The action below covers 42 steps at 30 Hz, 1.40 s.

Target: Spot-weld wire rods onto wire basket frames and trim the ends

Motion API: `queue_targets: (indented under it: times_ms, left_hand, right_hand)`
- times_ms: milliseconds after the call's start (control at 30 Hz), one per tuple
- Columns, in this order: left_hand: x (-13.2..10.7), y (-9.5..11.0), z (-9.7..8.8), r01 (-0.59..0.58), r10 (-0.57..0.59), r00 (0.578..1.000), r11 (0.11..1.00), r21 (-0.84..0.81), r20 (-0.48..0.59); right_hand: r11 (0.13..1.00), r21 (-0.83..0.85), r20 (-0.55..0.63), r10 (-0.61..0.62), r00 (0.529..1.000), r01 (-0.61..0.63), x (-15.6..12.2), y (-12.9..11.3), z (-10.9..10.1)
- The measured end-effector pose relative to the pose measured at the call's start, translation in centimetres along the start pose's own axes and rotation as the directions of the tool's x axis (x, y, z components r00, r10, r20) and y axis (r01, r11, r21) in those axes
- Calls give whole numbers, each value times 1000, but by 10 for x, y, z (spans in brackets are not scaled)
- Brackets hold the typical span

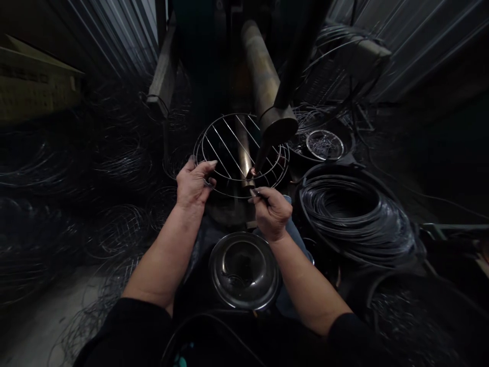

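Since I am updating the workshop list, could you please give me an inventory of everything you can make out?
upper cylinder: 1, brownish, top centre
lower cylinder: 1, brassy, seen through the rack
rack: 1, silver, centre
wire coil: 1, grey, right
tub: 1, black, around the coil
small bowl: 1, silver-rimmed, beyond the tub
dish: 1, dark silver, below the hands
wirework: too dark to count, grey, left
box: 1, yellow, upper left
beam: 1, grey, upper left
floor: 1, grey, lower left
left hand: 1, bare, gripping the rack's left edge
right hand: 1, bare, closed at the rack's near edge
sleeves: 2, black, bottom
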State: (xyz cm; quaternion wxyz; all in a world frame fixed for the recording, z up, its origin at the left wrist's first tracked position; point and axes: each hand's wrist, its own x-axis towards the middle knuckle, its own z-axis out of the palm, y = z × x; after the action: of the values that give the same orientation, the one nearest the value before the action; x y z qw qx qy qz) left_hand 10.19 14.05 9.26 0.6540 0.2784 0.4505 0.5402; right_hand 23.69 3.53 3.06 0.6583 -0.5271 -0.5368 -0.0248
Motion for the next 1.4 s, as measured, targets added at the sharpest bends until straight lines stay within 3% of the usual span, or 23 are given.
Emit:
queue_targets:
  times_ms: [233, 733, 1067, 1400]
  left_hand:
    - [1, -1, 0, -12, 12, 1000, 999, -31, 2]
    - [8, -4, 5, 40, -42, 999, 999, -32, -35]
    - [12, -5, 5, 49, -51, 997, 998, -30, -54]
    - [11, -5, 7, 24, -24, 999, 1000, -4, -40]
  right_hand:
    - [997, 47, -46, 59, 997, -57, -5, 5, 2]
    - [999, 19, -47, 39, 998, -38, 2, 10, 4]
    - [999, 20, -6, 38, 999, -37, 6, 9, 1]
    - [994, -6, 45, 113, 993, -113, 8, 13, -2]
